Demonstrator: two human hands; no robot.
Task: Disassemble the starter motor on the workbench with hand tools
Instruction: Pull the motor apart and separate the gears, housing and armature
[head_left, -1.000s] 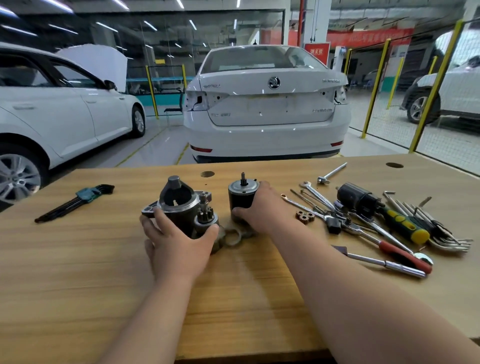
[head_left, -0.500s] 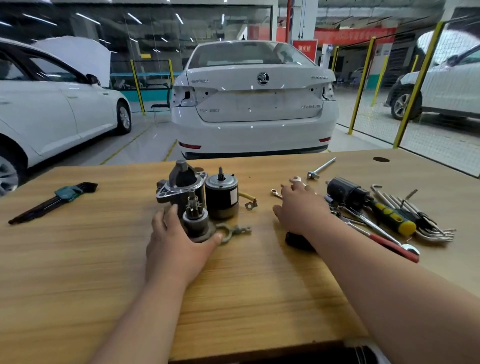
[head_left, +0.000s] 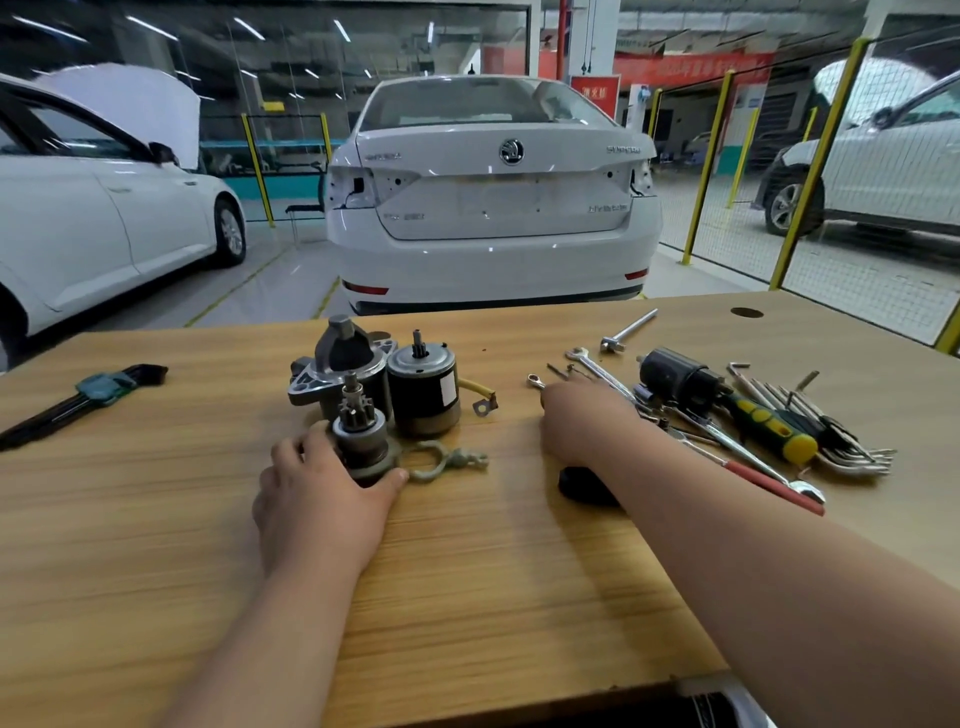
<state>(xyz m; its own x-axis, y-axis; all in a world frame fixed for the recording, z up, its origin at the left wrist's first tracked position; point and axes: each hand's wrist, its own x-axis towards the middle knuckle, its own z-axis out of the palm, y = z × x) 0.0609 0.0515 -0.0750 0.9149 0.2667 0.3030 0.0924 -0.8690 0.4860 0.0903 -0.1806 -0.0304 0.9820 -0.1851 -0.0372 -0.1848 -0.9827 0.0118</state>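
The left hand (head_left: 324, 491) wraps loosely round the pinion gear part (head_left: 361, 436), keeping it upright mid tabletop (head_left: 156, 519); the right hand (head_left: 584, 423) reaches empty toward the spanners (head_left: 597, 366)

The starter motor stands in separate pieces: a grey nose housing (head_left: 340, 366) upright at the back, a black cylindrical motor body (head_left: 423, 392) just right of it with a yellow lead, and a pinion drive (head_left: 361, 441) upright in front, beside a loose fork lever (head_left: 441, 461).

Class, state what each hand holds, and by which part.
Left hand grips the grey pinion drive gear assembly by its round base. Right hand holds nothing visible.
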